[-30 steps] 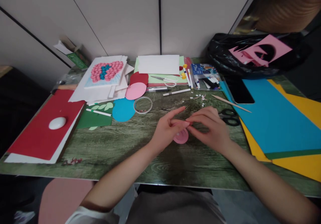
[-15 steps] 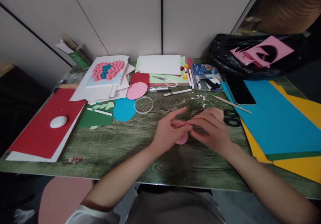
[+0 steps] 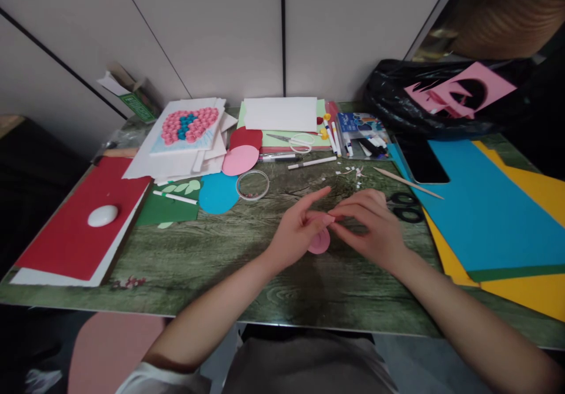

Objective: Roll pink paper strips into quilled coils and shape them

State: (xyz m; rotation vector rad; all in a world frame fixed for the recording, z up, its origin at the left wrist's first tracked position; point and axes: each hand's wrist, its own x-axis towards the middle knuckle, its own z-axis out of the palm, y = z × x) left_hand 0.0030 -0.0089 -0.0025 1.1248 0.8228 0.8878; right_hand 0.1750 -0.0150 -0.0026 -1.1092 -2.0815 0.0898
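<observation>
Between my two hands is a curled pink paper strip [image 3: 319,242], its lower loop hanging below the fingers. My left hand [image 3: 296,229] is closed on it with thumb and fingers, while the left index finger points up and away. At the strip's upper end, my right hand [image 3: 371,223] pinches with thumb and fingertips; the fingers cover what they grip there. Black-handled scissors [image 3: 406,214] lie just right of my right hand, their blades hidden beneath it. White paper scraps [image 3: 353,174] are scattered beyond the fingers.
A tape roll [image 3: 253,185], a blue paper circle [image 3: 219,194] and white-handled scissors [image 3: 302,142] lie further back. At right are blue sheets [image 3: 503,206], a wooden stick [image 3: 408,183] and a phone [image 3: 422,160]. Red paper [image 3: 79,223] carrying a white mouse [image 3: 103,215] is at left.
My right fingertips have shifted slightly left, close against the left thumb. The pink strip's upper loop is now more covered by the left hand. Everything else stays in place.
</observation>
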